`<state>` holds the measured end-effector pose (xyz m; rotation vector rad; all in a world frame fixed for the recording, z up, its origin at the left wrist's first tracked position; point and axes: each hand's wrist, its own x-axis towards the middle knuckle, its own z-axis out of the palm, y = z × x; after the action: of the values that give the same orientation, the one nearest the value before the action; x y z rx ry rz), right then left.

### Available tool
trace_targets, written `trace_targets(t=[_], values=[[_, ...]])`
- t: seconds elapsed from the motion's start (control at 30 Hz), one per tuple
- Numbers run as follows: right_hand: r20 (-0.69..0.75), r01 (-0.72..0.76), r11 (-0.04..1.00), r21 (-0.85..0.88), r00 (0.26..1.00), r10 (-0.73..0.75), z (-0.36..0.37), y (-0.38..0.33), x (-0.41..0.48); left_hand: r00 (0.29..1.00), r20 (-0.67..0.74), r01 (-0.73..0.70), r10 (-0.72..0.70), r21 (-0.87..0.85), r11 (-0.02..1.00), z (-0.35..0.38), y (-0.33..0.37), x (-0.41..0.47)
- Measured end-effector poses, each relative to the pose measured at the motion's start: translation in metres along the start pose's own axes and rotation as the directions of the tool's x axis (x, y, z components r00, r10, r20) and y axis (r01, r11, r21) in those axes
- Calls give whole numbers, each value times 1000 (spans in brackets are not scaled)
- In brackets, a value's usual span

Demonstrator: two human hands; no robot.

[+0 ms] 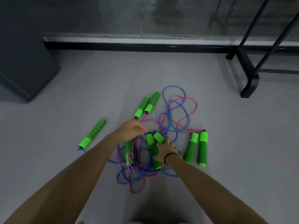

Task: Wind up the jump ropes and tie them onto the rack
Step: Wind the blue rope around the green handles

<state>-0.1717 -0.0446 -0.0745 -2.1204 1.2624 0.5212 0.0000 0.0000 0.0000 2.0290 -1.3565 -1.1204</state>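
A tangle of blue and pink jump ropes [171, 113] with bright green handles lies on the grey floor. My right hand [165, 150] grips a pair of green handles [154, 139] in the middle of the pile. My left hand [129, 130] reaches into the ropes just left of them, fingers curled among the cords; what it holds is hidden. Two handles [147, 104] lie at the far side, two more [198, 147] to the right, and a single handle [93, 134] lies apart to the left. The black rack [249, 65] stands at the upper right.
A dark grey block [24, 62] stands on the left. A glass wall with a black base rail [137, 46] runs across the back. The rack's curved foot [250, 88] rests on the floor near the ropes.
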Motion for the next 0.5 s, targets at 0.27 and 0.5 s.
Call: trace_targets(t=[0.27, 0.5], values=[[-140, -81, 991, -109, 988, 65, 22, -7, 10, 994, 47, 103, -98, -105, 989, -4, 3, 6], [-251, 122, 925, 361, 968, -29, -1, 2, 7, 988, 24, 152, -150, -64, 986, -2, 14, 14]])
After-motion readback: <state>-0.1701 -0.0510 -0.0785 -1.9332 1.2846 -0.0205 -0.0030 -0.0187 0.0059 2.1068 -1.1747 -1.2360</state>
